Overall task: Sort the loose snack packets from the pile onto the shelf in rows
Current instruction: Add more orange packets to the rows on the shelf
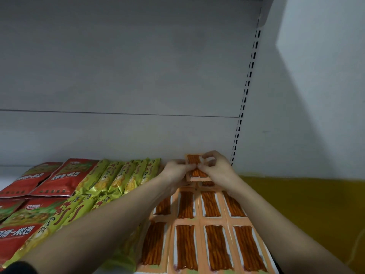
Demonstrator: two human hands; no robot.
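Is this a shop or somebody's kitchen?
Probably a shop: a white metal shelf with a slotted upright rail holds rows of red foil snack bags, yellow-green packets and orange spicy-stick packets.

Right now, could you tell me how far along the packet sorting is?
Well along. Red packets and green packets already lie in rows on the shelf, and orange packets fill a grid at the right. In hand: both the left hand and right hand hold one orange packet at the back of that grid. No loose pile shows, so what is left cannot be told.
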